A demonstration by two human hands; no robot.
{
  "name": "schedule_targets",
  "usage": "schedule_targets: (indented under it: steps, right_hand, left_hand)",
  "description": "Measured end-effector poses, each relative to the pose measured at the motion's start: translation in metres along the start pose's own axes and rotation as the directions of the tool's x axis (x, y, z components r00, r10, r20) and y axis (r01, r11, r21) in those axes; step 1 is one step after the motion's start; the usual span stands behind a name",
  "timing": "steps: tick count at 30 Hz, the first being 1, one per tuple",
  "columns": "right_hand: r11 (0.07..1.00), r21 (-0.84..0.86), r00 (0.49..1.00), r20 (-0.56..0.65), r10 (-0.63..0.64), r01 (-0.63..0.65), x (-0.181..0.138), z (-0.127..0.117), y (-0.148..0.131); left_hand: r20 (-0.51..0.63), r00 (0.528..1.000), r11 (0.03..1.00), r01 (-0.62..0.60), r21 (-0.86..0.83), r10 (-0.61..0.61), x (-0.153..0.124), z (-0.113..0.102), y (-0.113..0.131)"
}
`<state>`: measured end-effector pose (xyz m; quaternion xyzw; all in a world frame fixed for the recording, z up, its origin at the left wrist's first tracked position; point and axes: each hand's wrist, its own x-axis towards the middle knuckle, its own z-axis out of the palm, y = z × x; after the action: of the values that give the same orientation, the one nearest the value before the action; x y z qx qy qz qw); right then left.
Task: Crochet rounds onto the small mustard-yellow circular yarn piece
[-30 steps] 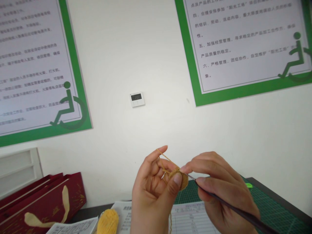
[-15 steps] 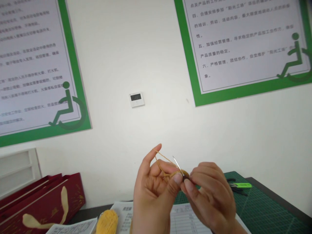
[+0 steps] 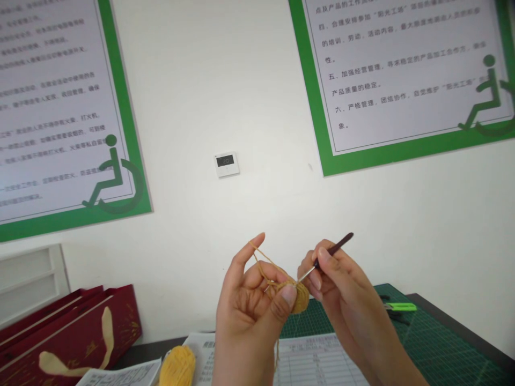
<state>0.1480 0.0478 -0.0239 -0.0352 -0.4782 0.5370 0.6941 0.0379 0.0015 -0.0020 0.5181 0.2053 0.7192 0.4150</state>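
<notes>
Pinched between thumb and fingers of my left hand (image 3: 253, 300) is a small round crochet piece (image 3: 300, 301) in mustard yarn. A strand of yarn (image 3: 267, 256) runs from the piece up over my raised left index finger, and a tail hangs below the hand. My right hand (image 3: 341, 279) grips the dark handle of a crochet hook (image 3: 335, 249), its far end pointing up and right. The hook's metal shaft slants down left to the top edge of the piece, where the tip is partly hidden by yarn and fingers.
Below lie a yellow ball of yarn (image 3: 177, 366), printed sheets (image 3: 317, 359) and a green cutting mat (image 3: 438, 338). A bright green-handled tool (image 3: 400, 307) rests on the mat. Dark red gift bags (image 3: 92, 338) stand at left. Behind is a wall with a thermostat (image 3: 227, 164).
My right hand has turned, swinging the hook so its handle now points up and right. The round piece shows more fully. My left hand has shifted slightly left, still holding it.
</notes>
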Motion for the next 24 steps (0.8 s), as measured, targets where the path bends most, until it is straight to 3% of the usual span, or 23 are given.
schedule_targets:
  steps: [3,6,7,9,11,12,13,14,15,18,21,24]
  right_hand:
    - [0.995,0.089,0.996,0.088,0.032,-0.040,0.000,0.003,0.006]
    - [0.968,-0.047,0.966,0.097,-0.240,0.246,-0.001,0.000,0.011]
    - [0.906,-0.156,0.917,0.128,-0.377,0.394,-0.002,-0.003,0.011]
    - [0.645,-0.384,0.748,0.262,-0.610,0.661,-0.002,-0.010,0.009]
    - [0.326,-0.507,0.559,0.420,-0.715,0.798,-0.003,-0.015,0.007]
    - [0.215,-0.512,0.484,0.479,-0.732,0.832,-0.003,-0.017,0.006]
    - [0.169,-0.490,0.438,0.511,-0.739,0.855,-0.003,-0.017,0.007]
    - [0.180,-0.458,0.428,0.523,-0.737,0.871,-0.003,-0.017,0.009]
    - [0.252,-0.404,0.440,0.486,-0.755,0.879,-0.004,-0.015,0.011]
    - [0.635,-0.245,0.678,0.171,-0.715,0.732,-0.005,-0.007,0.019]
    - [0.827,-0.058,0.828,0.056,-0.557,0.560,-0.006,0.001,0.019]
    - [0.933,0.095,0.935,0.037,-0.353,0.348,-0.005,0.005,0.012]
  left_hand:
    - [0.007,1.000,1.000,-0.015,-0.014,0.015,0.000,0.001,-0.002]
    - [-0.015,0.999,0.999,-0.042,-0.007,0.042,-0.001,0.003,-0.002]
    - [-0.032,0.998,0.999,-0.046,-0.005,0.046,-0.001,0.003,-0.002]
    - [-0.047,0.999,0.999,-0.027,-0.019,0.026,-0.001,0.002,-0.002]
    - [-0.004,0.998,0.994,0.062,-0.085,-0.062,0.000,0.000,-0.002]
    - [0.034,0.992,0.983,0.129,-0.129,-0.125,0.001,-0.002,-0.001]
    - [0.076,0.979,0.965,0.198,-0.172,-0.188,0.002,-0.004,-0.001]
    - [0.112,0.964,0.943,0.259,-0.209,-0.240,0.003,-0.006,-0.001]
    - [0.135,0.951,0.924,0.302,-0.235,-0.277,0.004,-0.008,0.000]
    - [0.147,0.942,0.914,0.330,-0.237,-0.302,0.006,-0.012,0.001]
    - [0.141,0.948,0.932,0.308,-0.191,-0.285,0.008,-0.015,0.003]
    - [0.159,0.948,0.938,0.300,-0.171,-0.275,0.008,-0.016,0.002]
